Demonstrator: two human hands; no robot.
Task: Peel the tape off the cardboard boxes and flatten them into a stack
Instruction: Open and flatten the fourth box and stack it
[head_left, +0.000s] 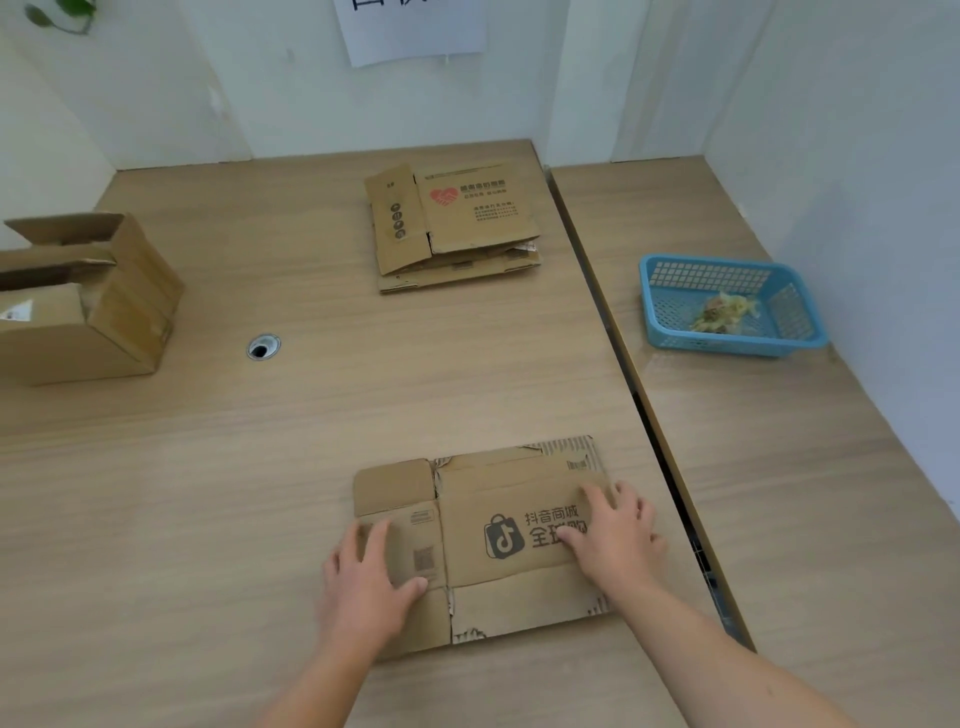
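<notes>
My left grip (369, 587) lies flat with straight fingers on the narrow left panel of the flattened box (493, 488). My right grip (615, 540) is spread open the same way on the box's right end. Neither one is curled round anything. The box is plain brown corrugated card, creased along its folds. It has a dark shopping-bag logo printed in the middle and torn, ribbed patches at its far right corner. It lies on the near part of the pale wood-grain counter (260, 467).

Farther back on the same counter sits the stack of flattened boxes (452, 228), its top sheet printed with a red heart. At the left edge are two upright boxes (88, 306) with their flaps open, and a round metal-rimmed cable hole (263, 346) is near them.

On the adjoining counter to the right, a blue plastic basket (727, 262) with lattice walls holds a crumpled wad of peeled tape (724, 312).
</notes>
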